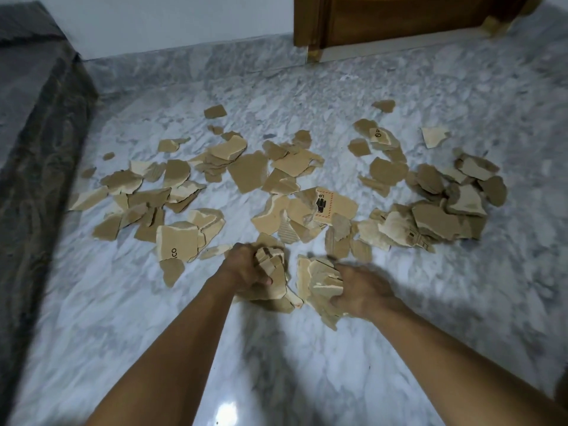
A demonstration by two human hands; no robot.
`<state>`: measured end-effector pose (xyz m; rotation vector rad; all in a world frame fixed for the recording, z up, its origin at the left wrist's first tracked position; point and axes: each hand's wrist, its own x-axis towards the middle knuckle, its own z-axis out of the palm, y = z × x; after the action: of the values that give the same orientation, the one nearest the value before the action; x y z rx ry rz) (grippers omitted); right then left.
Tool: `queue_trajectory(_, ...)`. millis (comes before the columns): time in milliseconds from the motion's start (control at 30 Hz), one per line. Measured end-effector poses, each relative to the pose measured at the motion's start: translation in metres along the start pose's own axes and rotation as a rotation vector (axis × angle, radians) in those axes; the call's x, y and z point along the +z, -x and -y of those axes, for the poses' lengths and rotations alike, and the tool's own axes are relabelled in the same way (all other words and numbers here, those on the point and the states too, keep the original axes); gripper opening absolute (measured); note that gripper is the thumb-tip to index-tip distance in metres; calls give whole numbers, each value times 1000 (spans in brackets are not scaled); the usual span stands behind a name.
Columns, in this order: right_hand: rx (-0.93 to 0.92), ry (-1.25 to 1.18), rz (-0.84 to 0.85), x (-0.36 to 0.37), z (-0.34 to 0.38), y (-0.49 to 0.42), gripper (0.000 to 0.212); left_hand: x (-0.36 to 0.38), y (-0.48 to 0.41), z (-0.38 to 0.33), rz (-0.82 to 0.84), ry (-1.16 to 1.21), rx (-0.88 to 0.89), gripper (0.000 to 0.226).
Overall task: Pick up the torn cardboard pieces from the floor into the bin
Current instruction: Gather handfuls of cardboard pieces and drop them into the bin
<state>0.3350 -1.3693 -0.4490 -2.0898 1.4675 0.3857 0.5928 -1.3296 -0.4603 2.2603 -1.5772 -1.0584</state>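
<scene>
clutching cardboard pieces (322,282) at the scatter's (246,176) near edge

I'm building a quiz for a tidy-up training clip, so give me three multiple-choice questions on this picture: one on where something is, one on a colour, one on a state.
1. Where is the wooden door?
A. On the far side to the right, beyond the cardboard pieces
B. In the near left corner
C. Lying under the cardboard

2. What colour is the floor?
A. Red
B. Grey-white marble
C. Green

3. What are the left hand and the right hand doing?
A. Both lie flat and empty
B. Only one holds cardboard
C. Each grips a bunch of cardboard

Answers: 1 A, the door stands at the top right, past the scatter. 2 B, pale veined stone shows all around. 3 C, the fingers of both hands curl round stacked pieces.
</scene>
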Motion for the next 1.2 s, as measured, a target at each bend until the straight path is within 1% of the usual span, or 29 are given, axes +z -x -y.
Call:
queue_trajectory(100,17,-3,-47,7,1,3,65,2,2,-2,-7,-2,-56,72)
queue_trajectory(200,28,30,-72,9,4,7,61,5,7,4,-40,52,-59,63)
queue_trajectory(233,34,36,-80,9,5,8,60,5,9,5,-48,64,-68,65)
queue_trajectory(367,73,15,-87,11,4,9,58,3,14,6,-40,141,-111,82)
queue_trajectory(400,80,6,-90,12,3,9,57,0,14,7,-24,119,-100,84)
queue_trajectory(433,89,-2,-93,13,1,10,55,-4,15,8,10,86,-78,81)
queue_trajectory(533,92,-10,-113,16,1,12,51,-17,15,11,98,-36,-20,64)
queue_trajectory(600,89,-6,-112,17,1,8,54,-23,14,15,89,-81,-21,63)
queue_trajectory(667,87,1,-100,18,0,4,60,-22,13,17,67,-109,4,70)
queue_trajectory(700,86,5,-96,19,0,2,62,-20,13,17,62,-101,18,72)
queue_trajectory(767,86,-2,-101,20,0,1,64,-17,14,17,49,-59,4,68)
queue_trajectory(867,92,-16,-134,23,1,4,64,-15,13,18,45,-49,-25,51)
queue_trajectory(933,97,-12,-167,25,1,8,64,-13,15,19,62,-41,-33,43)
queue_trajectory(1033,83,26,-217,31,2,16,59,-9,18,20,69,-10,-66,43)
queue_trajectory(1133,75,79,-279,36,2,27,55,-7,23,17,51,-97,-96,51)
queue_trajectory(1200,99,47,-280,34,4,37,51,-7,31,11,66,-111,-62,48)
